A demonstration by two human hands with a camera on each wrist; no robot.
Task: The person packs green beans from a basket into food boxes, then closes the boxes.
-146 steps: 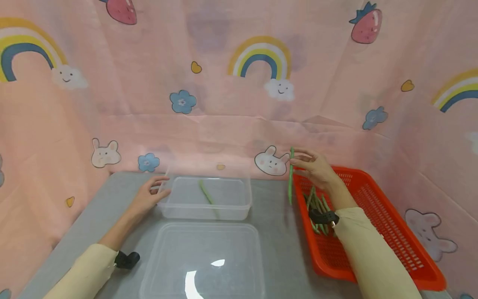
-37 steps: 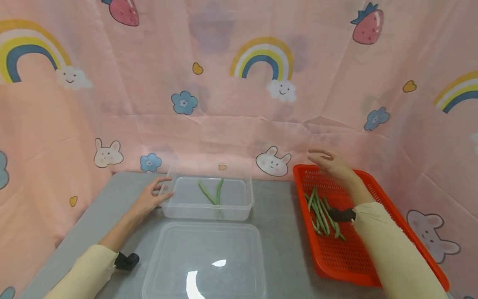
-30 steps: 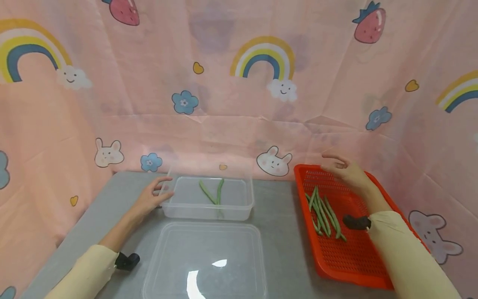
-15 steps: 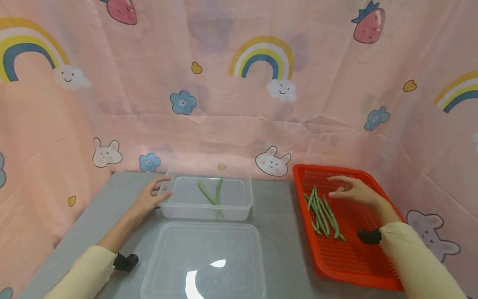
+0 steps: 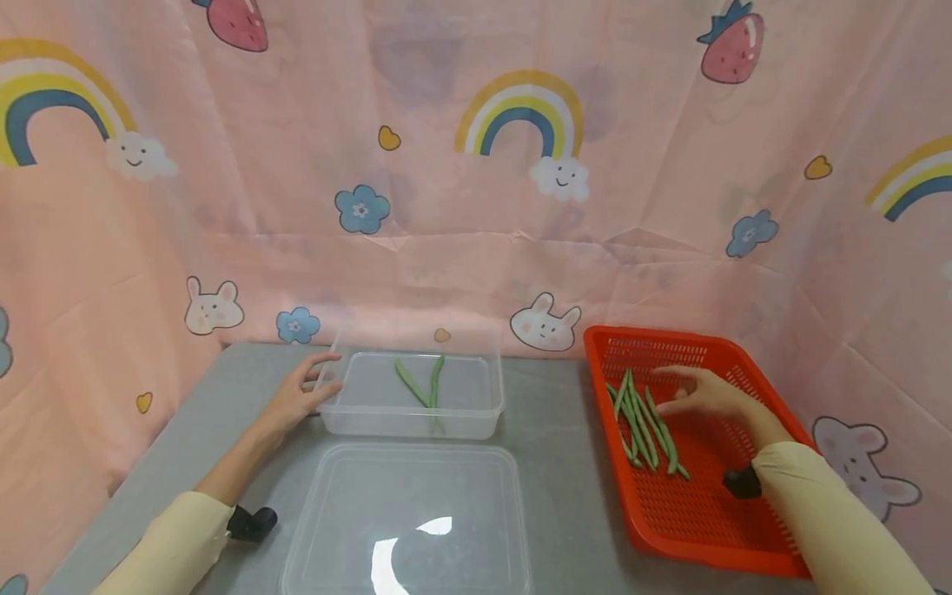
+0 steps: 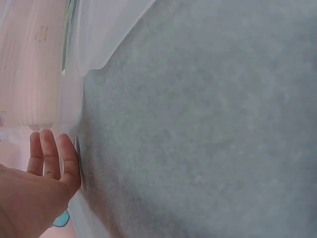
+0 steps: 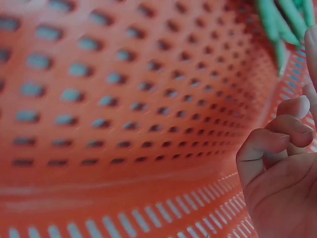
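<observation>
Over the red basket [image 5: 751, 529], right hand [image 5: 706, 395] has dropped from the far rim onto the loose green beans [image 5: 641, 421], fingers reaching, no grip yet: next pick beginning. Left hand [image 5: 297, 397] still steadies the clear container [image 5: 416, 421] on the surface, holding two beans [image 5: 422, 383].

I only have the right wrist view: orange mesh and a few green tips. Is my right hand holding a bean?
Observer: No. The right hand is over the green beans in the red perforated plastic basket, fingers extended, gripping nothing.
Operator: Where are the beans in the basket?
Observer: Bunched along its left side, toward the far end.
Operator: Anything in the container?
Observer: Two green beans lie in the far clear plastic container.
Operator: And the left hand?
Observer: The left hand touches that container's left rim. A second clear plastic tray sits nearer, with no beans.
</observation>
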